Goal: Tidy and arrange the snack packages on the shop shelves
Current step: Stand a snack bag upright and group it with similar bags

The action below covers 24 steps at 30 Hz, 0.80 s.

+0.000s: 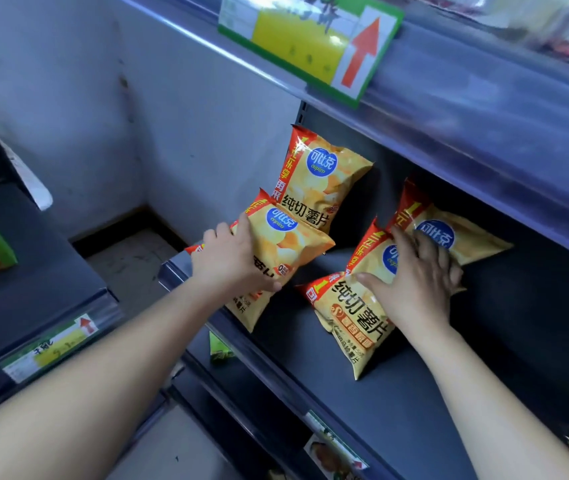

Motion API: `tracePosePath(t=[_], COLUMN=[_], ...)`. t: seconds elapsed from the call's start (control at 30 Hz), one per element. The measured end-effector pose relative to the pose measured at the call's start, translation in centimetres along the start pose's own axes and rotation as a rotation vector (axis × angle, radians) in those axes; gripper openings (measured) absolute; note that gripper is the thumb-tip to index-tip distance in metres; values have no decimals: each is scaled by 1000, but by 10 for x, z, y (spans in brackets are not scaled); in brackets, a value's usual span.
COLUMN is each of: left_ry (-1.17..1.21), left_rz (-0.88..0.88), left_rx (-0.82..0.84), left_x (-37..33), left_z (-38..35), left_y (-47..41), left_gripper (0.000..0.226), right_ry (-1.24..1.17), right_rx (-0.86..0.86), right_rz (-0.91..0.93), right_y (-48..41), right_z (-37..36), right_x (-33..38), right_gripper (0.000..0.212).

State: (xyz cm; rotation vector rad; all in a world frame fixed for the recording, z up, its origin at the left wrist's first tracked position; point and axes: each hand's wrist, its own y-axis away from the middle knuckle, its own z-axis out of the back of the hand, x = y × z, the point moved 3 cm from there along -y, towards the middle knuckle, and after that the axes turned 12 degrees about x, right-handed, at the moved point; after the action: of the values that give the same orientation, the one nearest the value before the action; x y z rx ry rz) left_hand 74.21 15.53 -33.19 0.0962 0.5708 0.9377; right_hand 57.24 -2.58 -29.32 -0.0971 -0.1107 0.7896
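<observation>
The left hand (231, 258) is gripping a yellow crisp bag (290, 244) just in front of the upright crisp bag (324, 168), thumb lying across its face and fingers wrapping its edge. The right hand (418, 275) is pressing, fingers spread flat, on overlapping crisp bags (349, 317) right of that upright bag. An uneven push is likely sending these slick, puffy packets sliding off the shelf (484, 341)

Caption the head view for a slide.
On a dark shop shelf, the left hand grips one yellow crisp bag; the right hand rests on another.
</observation>
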Motion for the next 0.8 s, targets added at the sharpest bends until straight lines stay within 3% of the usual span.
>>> tracePosePath(t=[0.13, 0.3, 0.37, 0.6, 0.7, 0.8], left_ry=[206, 298, 358, 554, 549, 548], left_rz=[17, -39, -88, -195, -211, -209], left_rx=[50, 97, 80, -29, -94, -142], left_x=[-6, -22, -27, -53, -62, -62], left_z=[-5, -25, -31, -49, -51, -55], left_y=[-8, -8, -8, -1, 1, 4], left_gripper=[115, 86, 81, 76, 72, 70], right_ry=[-178, -973, -1178, -1116, -1166, -1344], right_rx=[-40, -21, -31, -295, -251, -142], right_rz=[-201, -412, -389, -168, -103, -69], right_y=[12, 25, 27, 36, 38, 39], right_z=[3, -21, -26, -6, -8, -16], right_x=[-17, -49, -54, -64, -72, -84], right_gripper=[123, 128, 123, 97, 87, 98])
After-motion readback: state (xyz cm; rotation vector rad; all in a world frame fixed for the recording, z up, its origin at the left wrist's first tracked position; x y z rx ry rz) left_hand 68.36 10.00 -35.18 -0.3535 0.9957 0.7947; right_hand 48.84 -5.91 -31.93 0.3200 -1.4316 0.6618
